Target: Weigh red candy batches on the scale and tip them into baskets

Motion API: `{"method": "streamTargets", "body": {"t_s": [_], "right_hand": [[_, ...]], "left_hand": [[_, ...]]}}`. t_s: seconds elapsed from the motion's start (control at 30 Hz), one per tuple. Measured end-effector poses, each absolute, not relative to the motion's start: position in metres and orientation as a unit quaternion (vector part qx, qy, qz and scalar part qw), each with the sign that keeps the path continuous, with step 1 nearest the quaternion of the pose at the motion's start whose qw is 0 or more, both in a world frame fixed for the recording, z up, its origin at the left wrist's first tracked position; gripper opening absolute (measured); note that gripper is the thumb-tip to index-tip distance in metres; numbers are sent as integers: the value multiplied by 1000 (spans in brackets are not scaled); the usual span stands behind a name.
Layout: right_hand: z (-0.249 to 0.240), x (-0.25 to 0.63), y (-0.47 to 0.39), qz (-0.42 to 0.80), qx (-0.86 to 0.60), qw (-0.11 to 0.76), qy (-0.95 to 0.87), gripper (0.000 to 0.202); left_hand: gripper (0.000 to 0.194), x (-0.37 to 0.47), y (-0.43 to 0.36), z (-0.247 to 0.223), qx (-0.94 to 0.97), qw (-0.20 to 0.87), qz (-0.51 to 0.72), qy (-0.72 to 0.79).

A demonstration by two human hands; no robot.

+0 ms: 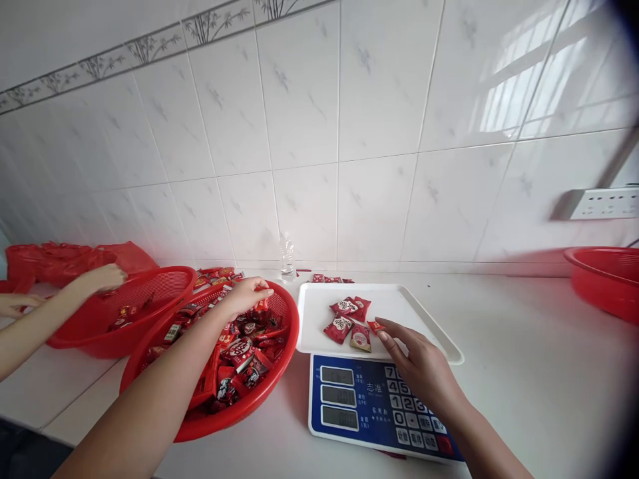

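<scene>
My left hand is over the right side of a red basket full of red-wrapped candies; its fingers are pinched around a small red packet. My right hand holds another small red packet between thumb and fingertips, above the white tray of a scale. Several dark red packets lie on the tray beside those fingertips. Below the tray is the scale's blue panel, its keys partly hidden by my right hand and wrist.
Another person's hands are at a second red basket on the left, near red plastic bags. A clear bottle and more packets are by the wall. A red basin stands far right.
</scene>
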State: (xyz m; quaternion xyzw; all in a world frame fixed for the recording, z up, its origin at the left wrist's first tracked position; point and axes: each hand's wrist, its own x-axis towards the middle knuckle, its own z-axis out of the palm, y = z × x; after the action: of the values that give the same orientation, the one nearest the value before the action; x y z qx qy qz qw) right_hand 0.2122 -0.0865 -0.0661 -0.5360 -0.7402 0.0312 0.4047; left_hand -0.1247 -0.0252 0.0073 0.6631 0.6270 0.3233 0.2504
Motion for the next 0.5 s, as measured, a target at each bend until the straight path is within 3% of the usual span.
{"method": "streamTargets", "body": {"t_s": [0.1,0.23,0.4,0.5], "right_hand": [[-65,212,-86,42,-534,403,-742,41],[-64,212,-87,51,-529,404,-744,41],[-63,212,-88,60,-526,417,-738,39],[-63,214,-87,57,-527,440,-726,40]], "left_hand": [[29,-103,-29,13,637,351,404,555],[27,-62,-35,17,657,394,368,527],[28,-15,-25,8,723,321,263,553],[39,7,-16,-8,769,241,217,551]]}}
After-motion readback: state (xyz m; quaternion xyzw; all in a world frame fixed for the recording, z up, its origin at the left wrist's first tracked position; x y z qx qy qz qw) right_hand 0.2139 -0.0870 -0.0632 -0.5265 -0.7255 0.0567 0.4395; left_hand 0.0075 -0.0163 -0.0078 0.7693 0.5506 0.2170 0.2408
